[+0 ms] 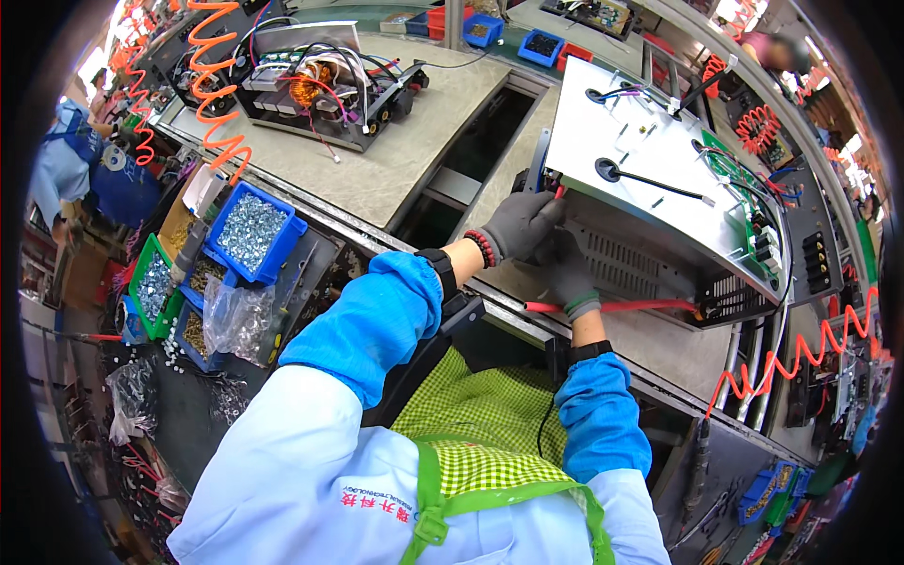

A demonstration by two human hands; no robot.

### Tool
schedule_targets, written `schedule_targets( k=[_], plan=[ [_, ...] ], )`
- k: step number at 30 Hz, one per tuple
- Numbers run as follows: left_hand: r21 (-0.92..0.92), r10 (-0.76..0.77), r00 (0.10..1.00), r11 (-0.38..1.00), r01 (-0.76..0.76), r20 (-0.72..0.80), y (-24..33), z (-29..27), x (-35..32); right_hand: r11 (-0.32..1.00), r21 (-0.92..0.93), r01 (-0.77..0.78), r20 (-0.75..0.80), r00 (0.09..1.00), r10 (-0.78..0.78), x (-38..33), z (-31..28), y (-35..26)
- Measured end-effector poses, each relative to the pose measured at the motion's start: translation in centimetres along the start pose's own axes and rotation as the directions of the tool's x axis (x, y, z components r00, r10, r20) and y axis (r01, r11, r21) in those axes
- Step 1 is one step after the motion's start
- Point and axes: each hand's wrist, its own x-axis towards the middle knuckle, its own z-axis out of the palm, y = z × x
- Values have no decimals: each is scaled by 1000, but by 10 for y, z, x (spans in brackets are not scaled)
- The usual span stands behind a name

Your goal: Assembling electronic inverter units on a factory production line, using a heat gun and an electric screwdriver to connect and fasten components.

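Note:
My left hand (pixel 518 227), in a grey glove, is closed at the near left corner of a metal equipment housing (pixel 617 250). A short red piece (pixel 561 191) shows at its fingertips; what else it grips is hidden. Just below and right of it, my right hand (pixel 568 270), also gloved, has its fingers curled against the housing's slotted side. Its fingertips are partly covered by the left hand. A red cable (pixel 645 305) runs behind the heel of my right hand toward the housing's lower right. On top lies a white metal panel (pixel 650 141) with black leads passing through grommets.
A second open chassis (pixel 330 94) with a copper coil and wires stands far left on the bench. Blue bins (pixel 250 235) and a green bin (pixel 153 287) of small hardware sit left. Orange coiled hoses (pixel 215 89) hang overhead. A gap (pixel 461 179) divides the bench top.

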Motion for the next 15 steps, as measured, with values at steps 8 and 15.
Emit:
schedule_targets(
  k=[8, 15],
  plan=[
    [26, 13, 999, 1000, -14, 46, 6, -1, 2, 991, -130, 36, 84, 996, -25, 5, 3, 27],
    [-55, 36, 999, 998, -35, 15, -2, 0, -2, 997, 73, 15, -28, 1000, -13, -2, -4, -6]
  ],
)
